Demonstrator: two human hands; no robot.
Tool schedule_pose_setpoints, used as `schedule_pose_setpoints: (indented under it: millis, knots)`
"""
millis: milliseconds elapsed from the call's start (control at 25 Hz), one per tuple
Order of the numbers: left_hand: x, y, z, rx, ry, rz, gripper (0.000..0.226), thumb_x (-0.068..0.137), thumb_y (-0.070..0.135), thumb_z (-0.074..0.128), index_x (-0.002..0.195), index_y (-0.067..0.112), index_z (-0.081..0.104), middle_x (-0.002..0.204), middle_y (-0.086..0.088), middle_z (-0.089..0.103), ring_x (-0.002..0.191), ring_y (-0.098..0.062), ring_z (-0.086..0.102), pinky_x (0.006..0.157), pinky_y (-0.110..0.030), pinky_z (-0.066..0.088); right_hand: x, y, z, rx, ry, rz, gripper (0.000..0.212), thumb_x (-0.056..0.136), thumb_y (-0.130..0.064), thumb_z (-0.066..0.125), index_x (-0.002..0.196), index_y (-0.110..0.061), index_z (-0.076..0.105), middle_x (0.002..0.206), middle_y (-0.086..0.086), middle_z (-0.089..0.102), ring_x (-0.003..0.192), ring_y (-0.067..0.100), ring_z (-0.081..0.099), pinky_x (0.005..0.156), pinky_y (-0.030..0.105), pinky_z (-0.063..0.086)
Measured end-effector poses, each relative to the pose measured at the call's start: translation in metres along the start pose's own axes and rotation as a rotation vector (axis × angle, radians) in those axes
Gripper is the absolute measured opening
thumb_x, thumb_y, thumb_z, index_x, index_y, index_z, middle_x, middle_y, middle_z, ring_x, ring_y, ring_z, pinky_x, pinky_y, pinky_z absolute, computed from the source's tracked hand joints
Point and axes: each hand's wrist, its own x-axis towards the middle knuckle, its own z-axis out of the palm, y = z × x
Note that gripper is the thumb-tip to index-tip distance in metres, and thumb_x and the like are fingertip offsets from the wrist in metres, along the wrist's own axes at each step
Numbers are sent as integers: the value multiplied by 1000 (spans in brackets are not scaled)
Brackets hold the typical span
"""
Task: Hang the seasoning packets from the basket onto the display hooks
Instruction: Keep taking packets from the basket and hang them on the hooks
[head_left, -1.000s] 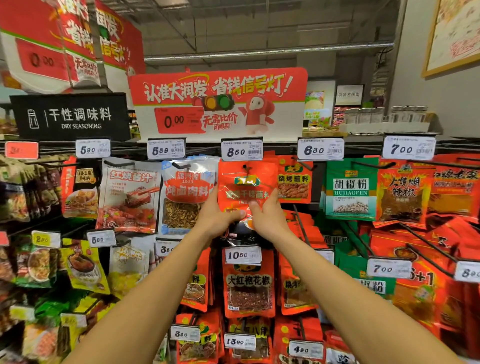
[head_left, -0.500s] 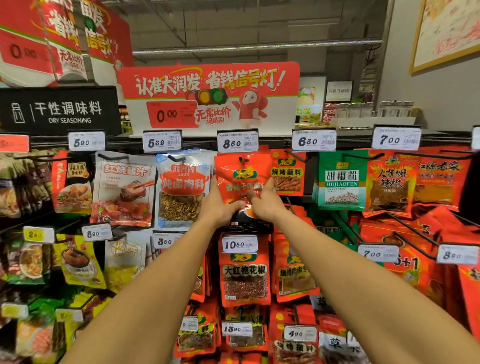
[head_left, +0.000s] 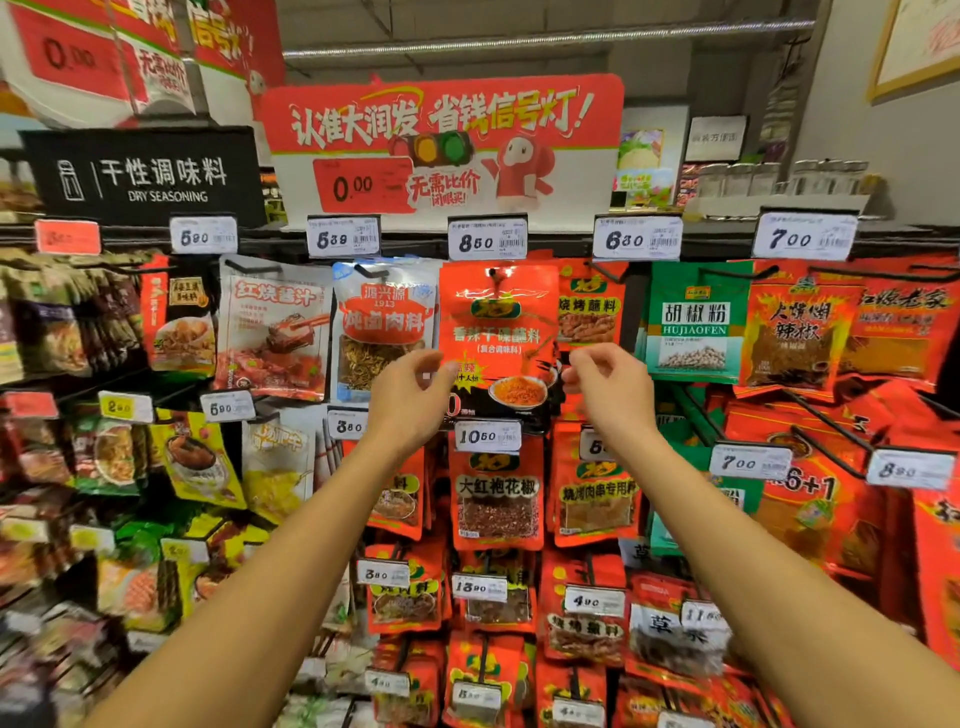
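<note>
Supermarket shelving fills the view, rows of packets hanging under a black DRY SEASONING sign. Below the 8.50 price tag, a red seasoning packet hangs on its display hook. Just beside its lower left edge the left hand hovers with fingers loosely curled, holding nothing; it may brush the packet, though the blur makes that hard to judge. Right of the packet, the right hand is likewise loose and empty.
</note>
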Motion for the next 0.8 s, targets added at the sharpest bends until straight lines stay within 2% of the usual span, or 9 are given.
schedule_pose_setpoints:
  millis: [40, 80, 160, 240, 480, 560, 800]
  knots:
    - [-10, -3, -5, -95, -31, -29, 23, 99, 40, 58, 110, 23, 69, 112, 3, 74, 100, -15, 70, 89, -37, 54, -10, 4, -6, 60, -52, 34, 19, 98, -26, 59, 83, -19, 69, 72, -2, 72, 67, 16, 69, 56, 33, 49]
    - [-23, -6, -6, -195, -82, -75, 21, 100, 37, 57, 100, 23, 72, 98, 3, 77, 87, -15, 73, 80, -34, 56, -21, 11, -12, 109, -115, 66, 23, 98, -21, 59, 76, -17, 68, 65, 1, 70, 56, 17, 65, 48, 30, 45]
    - [-51, -20, -3, -359, -162, -184, 23, 102, 28, 55, 92, 19, 74, 87, -5, 78, 73, -16, 74, 66, -27, 57, -43, 31, -20, 159, -223, 123, 26, 98, -11, 56, 74, -11, 64, 57, 4, 66, 45, 18, 60, 40, 25, 41]
    - [-83, -41, 10, -437, -176, -317, 26, 103, 21, 53, 89, 14, 73, 82, -10, 77, 66, -17, 71, 58, -24, 56, -67, 61, -26, 194, -294, 204, 26, 98, -5, 54, 73, -7, 62, 54, 5, 64, 41, 18, 59, 37, 22, 41]
    - [-196, -130, 83, -446, -161, -810, 28, 103, 15, 47, 82, 13, 67, 69, -5, 70, 53, -12, 62, 51, -23, 49, -142, 201, -32, 188, -391, 588, 28, 99, -2, 51, 72, -4, 61, 48, 4, 62, 36, 14, 57, 35, 19, 41]
    - [-236, -167, 109, -435, -134, -979, 27, 102, 15, 47, 81, 15, 65, 67, -3, 66, 54, -15, 58, 50, -23, 46, -172, 255, -34, 143, -406, 710, 28, 100, -3, 51, 74, -4, 60, 47, 3, 61, 35, 14, 56, 36, 19, 40]
    - [-376, -277, 173, -305, -75, -1351, 19, 95, 10, 53, 85, 12, 69, 71, -4, 70, 60, -19, 62, 57, -25, 49, -295, 415, -36, -76, -469, 1056, 22, 98, -5, 55, 78, -4, 62, 48, 2, 61, 38, 15, 57, 41, 25, 47]
